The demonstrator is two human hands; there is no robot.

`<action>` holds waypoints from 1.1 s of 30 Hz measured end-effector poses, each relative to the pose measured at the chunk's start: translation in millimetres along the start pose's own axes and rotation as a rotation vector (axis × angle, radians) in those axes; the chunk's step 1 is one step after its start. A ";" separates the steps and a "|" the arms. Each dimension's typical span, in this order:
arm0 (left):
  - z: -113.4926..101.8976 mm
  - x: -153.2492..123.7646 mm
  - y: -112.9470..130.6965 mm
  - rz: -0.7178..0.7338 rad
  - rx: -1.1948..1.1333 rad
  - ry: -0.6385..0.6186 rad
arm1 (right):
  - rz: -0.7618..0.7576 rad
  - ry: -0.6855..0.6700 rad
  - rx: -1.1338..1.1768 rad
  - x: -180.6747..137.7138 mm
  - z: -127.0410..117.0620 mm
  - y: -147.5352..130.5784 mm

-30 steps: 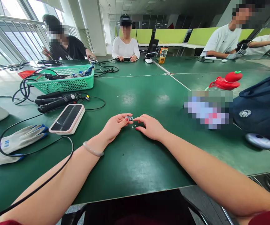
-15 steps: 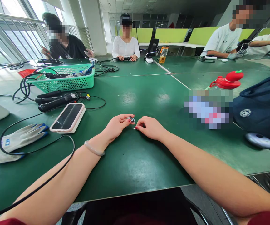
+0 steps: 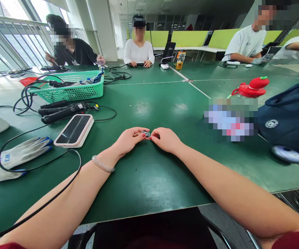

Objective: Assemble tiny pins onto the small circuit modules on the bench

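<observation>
My left hand (image 3: 130,140) pinches a small dark rectangular piece with white markings (image 3: 146,134) between thumb and fingers, low over the green table. It resembles a tiny circuit board, but it is too small to be sure. Close on its right, my right hand (image 3: 166,139) is closed in a pinch, thumb against index finger. A sliver of something small and pale (image 3: 147,139) shows at its fingertips, right under the dark piece. Whether the two pieces touch I cannot tell.
Left of my hands lie a phone in a pale case (image 3: 74,130), a work glove (image 3: 17,157), black handheld devices (image 3: 65,112) and a green basket (image 3: 71,90). A black cable (image 3: 68,188) crosses my left forearm. Right: a navy bag (image 3: 289,117) and a red-lidded bottle (image 3: 250,89). Several people sit around.
My right hand has moved slightly up and left, bringing its pale piece from just below to right against or under the dark piece. My left hand keeps its pinch.
</observation>
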State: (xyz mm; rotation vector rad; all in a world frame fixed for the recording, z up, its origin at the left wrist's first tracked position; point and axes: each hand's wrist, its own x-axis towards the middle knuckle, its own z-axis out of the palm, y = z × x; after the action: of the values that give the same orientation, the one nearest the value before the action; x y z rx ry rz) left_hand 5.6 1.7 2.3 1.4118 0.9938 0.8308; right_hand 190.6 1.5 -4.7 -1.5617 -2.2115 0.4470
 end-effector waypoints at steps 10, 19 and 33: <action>1.0 0.0 0.1 -0.006 0.033 0.037 | -0.062 -0.006 -0.024 -2.2 0.1 2.7; 2.0 0.2 -0.4 -0.001 0.119 0.085 | -0.106 0.395 0.141 -6.6 -6.6 2.5; 3.8 -1.2 3.8 0.002 0.105 0.037 | -0.252 0.286 0.119 -11.3 -0.4 -6.3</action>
State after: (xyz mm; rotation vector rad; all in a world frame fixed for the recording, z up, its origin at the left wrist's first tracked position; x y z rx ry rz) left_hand 9.0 -0.8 5.8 1.4910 1.0779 0.8186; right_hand 189.0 -11.2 -3.0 -1.1837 -2.0809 0.2559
